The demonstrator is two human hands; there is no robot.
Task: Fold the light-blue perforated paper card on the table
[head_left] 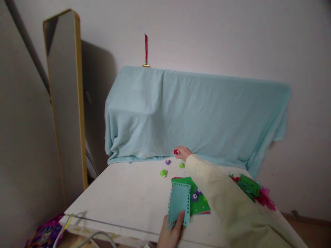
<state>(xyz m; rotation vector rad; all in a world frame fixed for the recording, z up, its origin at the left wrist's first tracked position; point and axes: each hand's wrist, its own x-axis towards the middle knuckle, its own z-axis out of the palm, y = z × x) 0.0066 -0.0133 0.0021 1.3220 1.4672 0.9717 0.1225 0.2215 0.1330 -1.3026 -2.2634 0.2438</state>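
My left hand [172, 231] grips a light blue felt piece [179, 201] with small holes punched along its edges, thumb on top. Farther off, near the back of the table, the fingers of my right hand [184, 152] are closed around a small red piece [176, 152] with a white spot. Close to that hand lie a purple piece with an eye [168, 162] and a green one [182, 165]; another green piece [163, 173] sits nearer. Behind the blue felt is a stack of green felt sheets [187, 180], with purple eye pieces [194, 197] on it, partly hidden by my right sleeve.
A pile of green and pink scraps [249, 187] lies at the table's right side. Light blue cloth [196, 113] covers a bulky thing along the back. A tall gold-framed mirror [64, 103] leans at the left. Cables [99, 234] hang by the white table's [124, 199] front edge.
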